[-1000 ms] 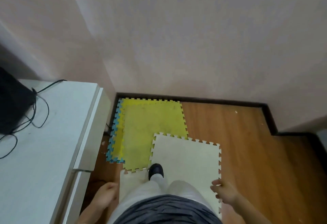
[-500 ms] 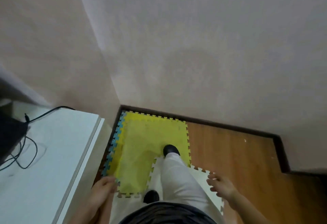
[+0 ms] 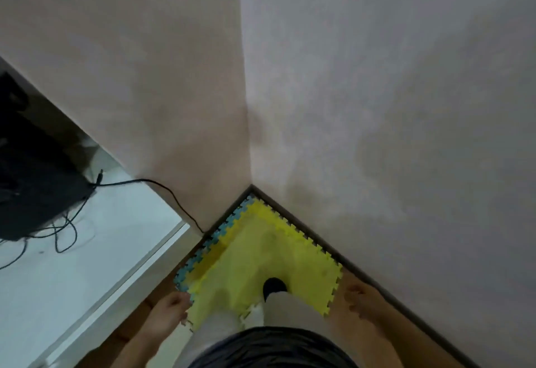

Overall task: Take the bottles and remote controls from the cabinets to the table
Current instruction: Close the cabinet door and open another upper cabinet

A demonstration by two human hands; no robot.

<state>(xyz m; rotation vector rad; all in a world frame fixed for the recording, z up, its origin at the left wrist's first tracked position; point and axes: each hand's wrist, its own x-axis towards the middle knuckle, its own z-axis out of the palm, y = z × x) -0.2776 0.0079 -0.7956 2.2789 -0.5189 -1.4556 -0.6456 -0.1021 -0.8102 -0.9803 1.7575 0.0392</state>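
Far left, a black object (image 3: pixel 34 182) sat on the white cabinet top (image 3: pixel 87 280), with thin black cables (image 3: pixel 66 231) looping loose beside it and one trailing off the back edge by the wall. Next along, the left hand (image 3: pixel 169 311) hung low between the cabinet and the mats, fingers loosely curled and holding nothing. In the middle, a yellow foam mat (image 3: pixel 261 251) lay tucked into the room's corner, a blue mat (image 3: pixel 208 247) peeking out under its left edge. A black shoe (image 3: pixel 274 285) was planted on the yellow. Over on the right, the right hand (image 3: pixel 362 302) hung just beside the dark baseboard (image 3: pixel 406 309), fingers relaxed and slightly apart, carrying nothing. As for where the bottles and remote controls were, this view could not tell.
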